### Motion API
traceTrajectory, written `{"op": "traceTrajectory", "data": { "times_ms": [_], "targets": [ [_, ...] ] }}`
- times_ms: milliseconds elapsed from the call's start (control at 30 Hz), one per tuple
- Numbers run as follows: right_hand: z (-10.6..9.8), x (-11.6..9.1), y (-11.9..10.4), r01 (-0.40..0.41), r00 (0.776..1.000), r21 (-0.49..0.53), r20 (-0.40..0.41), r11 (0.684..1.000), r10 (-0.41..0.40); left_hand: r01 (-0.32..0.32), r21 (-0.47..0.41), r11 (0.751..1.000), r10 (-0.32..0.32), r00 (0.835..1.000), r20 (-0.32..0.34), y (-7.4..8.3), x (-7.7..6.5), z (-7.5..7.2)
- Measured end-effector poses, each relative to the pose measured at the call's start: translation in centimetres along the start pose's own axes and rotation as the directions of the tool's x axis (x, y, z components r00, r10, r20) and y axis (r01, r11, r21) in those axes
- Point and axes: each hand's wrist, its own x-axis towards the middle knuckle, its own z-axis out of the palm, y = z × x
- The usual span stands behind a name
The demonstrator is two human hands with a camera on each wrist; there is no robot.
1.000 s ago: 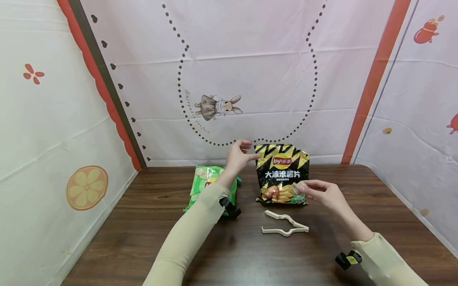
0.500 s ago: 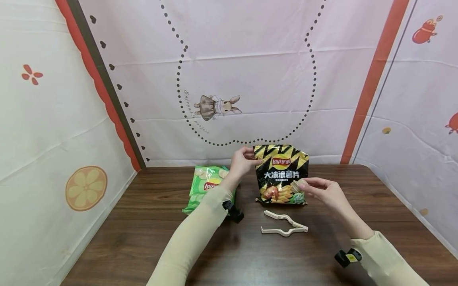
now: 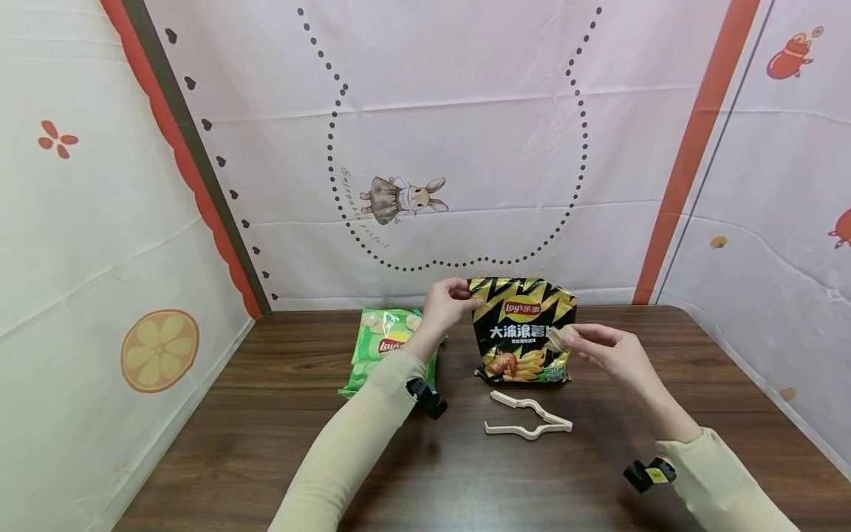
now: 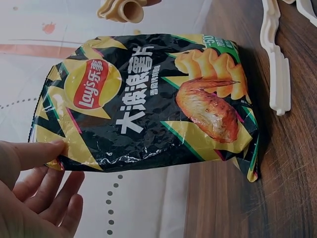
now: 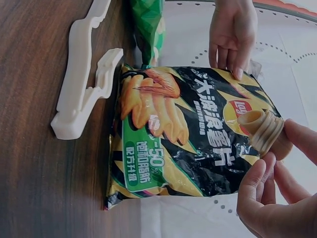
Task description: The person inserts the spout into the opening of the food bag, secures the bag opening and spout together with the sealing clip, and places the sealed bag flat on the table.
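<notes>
A black and yellow Lay's chip bag [image 3: 508, 325] stands upright toward the back of the table. My left hand [image 3: 444, 307] pinches its upper left corner, the thumb on the printed front and the other fingers behind. In front of the bag's right side, my right hand [image 3: 618, 358] holds a small beige threaded spout [image 5: 267, 134] between thumb and fingertips. The spout's round hollow end shows in the left wrist view, close to the bag's edge. Nearer to me, a cream bag clip [image 3: 564, 426] lies spread in a V on the table.
A green Lay's bag [image 3: 372, 362] lies on the left, partly hidden behind my left forearm. The brown wooden table [image 3: 452, 480] ends at a printed cloth backdrop [image 3: 518, 162], and side cloths rise at left and right.
The left hand has moved right onto the bag's corner and then lowered slightly. The bag's top has dropped a little. My right hand has risen slightly with the spout.
</notes>
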Motion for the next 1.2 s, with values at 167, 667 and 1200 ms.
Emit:
{"op": "traceTrajectory", "data": {
  "times_ms": [167, 667, 1200],
  "targets": [
    [-0.4, 0.0, -0.2, 0.001, 1.000, 0.015, -0.004, 1.000, -0.001, -0.016, -0.008, 1.000, 0.016, 1.000, 0.024, -0.2, 0.0, -0.1],
    [-1.8, 0.7, -1.4, 0.000, 0.999, 0.036, -0.038, 0.999, 0.001, -0.061, -0.024, 0.998, 0.064, 0.992, 0.107, -0.7, -0.4, -1.4],
    [-3.9, 1.6, -4.2, 0.096, 0.975, -0.165, -0.180, 0.982, -0.126, -0.095, 0.009, 0.995, 0.093, 0.984, 0.152, -0.5, -0.3, -1.2]
  ]
}}
